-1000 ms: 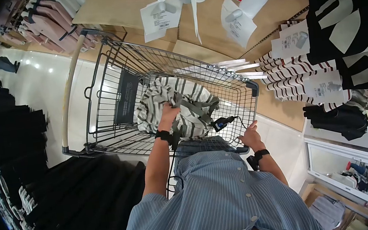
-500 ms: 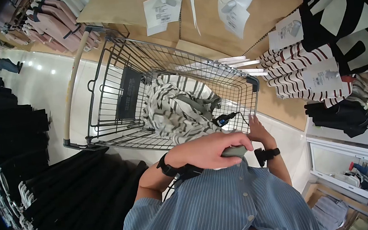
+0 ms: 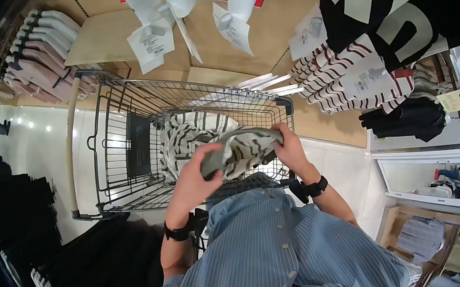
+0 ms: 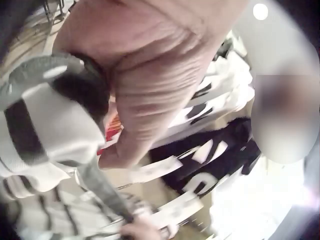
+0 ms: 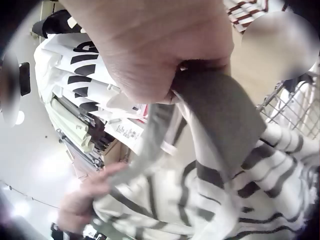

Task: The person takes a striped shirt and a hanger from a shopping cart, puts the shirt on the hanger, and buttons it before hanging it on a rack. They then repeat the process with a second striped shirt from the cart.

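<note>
A black-and-white striped garment [image 3: 243,156] with a grey-green band round its opening is stretched between my two hands, over the near side of the shopping cart [image 3: 113,183]. My left hand [image 3: 191,180] grips the band at the left, thumb on one side and fingers on the other. On the right, my right hand [image 3: 290,150] pinches the same band [image 5: 220,115], which runs out flat from under the fingers in the right wrist view. More striped cloth [image 3: 175,141] lies bunched in the cart below, partly hidden behind the left hand.
Black garments [image 3: 101,262] hang on a rack at the left. White-and-red striped tops [image 3: 336,76] and black printed ones [image 3: 364,1] hang at the upper right, beyond the cart's far corner. Price tags [image 3: 150,44] dangle ahead. A mirror [image 3: 444,177] stands low at the right.
My left hand lifted cloth from the cart toward my chest, then moved out over the cart. The right hand left the cart's corner and took the band's other side, spreading it.
</note>
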`<state>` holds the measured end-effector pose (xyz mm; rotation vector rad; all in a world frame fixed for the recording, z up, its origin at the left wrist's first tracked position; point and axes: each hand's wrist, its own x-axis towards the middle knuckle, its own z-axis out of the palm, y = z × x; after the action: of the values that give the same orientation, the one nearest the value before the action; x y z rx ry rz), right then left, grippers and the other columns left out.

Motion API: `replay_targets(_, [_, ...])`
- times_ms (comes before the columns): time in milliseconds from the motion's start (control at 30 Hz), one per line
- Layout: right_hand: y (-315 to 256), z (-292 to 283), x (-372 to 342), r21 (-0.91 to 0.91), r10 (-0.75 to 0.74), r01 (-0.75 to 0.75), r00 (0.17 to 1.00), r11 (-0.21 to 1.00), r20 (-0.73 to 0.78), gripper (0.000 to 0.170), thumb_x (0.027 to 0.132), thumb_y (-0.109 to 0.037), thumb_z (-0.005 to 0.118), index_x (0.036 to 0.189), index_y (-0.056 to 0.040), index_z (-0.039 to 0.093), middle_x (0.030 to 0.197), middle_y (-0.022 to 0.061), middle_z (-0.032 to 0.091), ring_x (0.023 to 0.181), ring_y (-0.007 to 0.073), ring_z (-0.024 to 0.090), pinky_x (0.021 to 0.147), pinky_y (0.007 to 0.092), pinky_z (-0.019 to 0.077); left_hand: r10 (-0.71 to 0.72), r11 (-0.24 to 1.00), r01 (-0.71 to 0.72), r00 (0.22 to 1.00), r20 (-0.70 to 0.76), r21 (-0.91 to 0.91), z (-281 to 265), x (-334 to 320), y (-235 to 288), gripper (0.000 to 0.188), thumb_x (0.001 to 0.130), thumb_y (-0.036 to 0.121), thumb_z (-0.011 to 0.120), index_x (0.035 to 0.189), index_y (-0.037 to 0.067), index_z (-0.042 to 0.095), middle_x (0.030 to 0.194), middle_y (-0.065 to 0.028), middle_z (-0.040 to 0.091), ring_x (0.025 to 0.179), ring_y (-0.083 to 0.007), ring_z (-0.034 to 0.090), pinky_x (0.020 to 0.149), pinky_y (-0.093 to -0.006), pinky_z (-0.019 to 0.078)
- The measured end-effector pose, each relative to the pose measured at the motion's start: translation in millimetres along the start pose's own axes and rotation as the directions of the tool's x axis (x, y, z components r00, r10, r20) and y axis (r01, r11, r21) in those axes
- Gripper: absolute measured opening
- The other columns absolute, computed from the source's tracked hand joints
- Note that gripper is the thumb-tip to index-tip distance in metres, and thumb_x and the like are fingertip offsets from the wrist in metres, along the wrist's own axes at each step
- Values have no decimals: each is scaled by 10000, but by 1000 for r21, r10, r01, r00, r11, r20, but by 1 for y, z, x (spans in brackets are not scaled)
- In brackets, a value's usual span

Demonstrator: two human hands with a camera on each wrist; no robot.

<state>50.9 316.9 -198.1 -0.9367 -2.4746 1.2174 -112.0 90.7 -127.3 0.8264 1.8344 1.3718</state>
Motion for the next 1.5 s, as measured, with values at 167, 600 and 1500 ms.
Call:
replay_targets(167, [-18,-3,9,-33,-232,236,969,971,85,369,739,63,556,1085,-63,570,975,133,631,870,327,629,743,359,514,-113,862,285,914,-390,419,23,17,-124,367,780,49,662,1144,58,610,921,-211,650,841,-410,628,714,-420,504])
replay_targets(600, [27,45,90,-164,-124,302,741,939,660,432,814,-258,697,1168,-32,595,1094,189,624,1018,370,595,897,437,483,-419,837,198,832,-365,-509,18,42,-153,249,777,-22,532,1012,-49,612,845,-29,619,736,-104,528,668,-241,425])
replay_targets(1500, [-19,7,202,-554,-706,621,703,554,82,107,845,-148,636,890,-61,590,903,114,631,757,285,645,696,407,509,-332,939,345,898,-290,-7,22,21,-152,270,758,100,667,980,-36,598,773,-118,632,697,-167,579,645,-325,474])
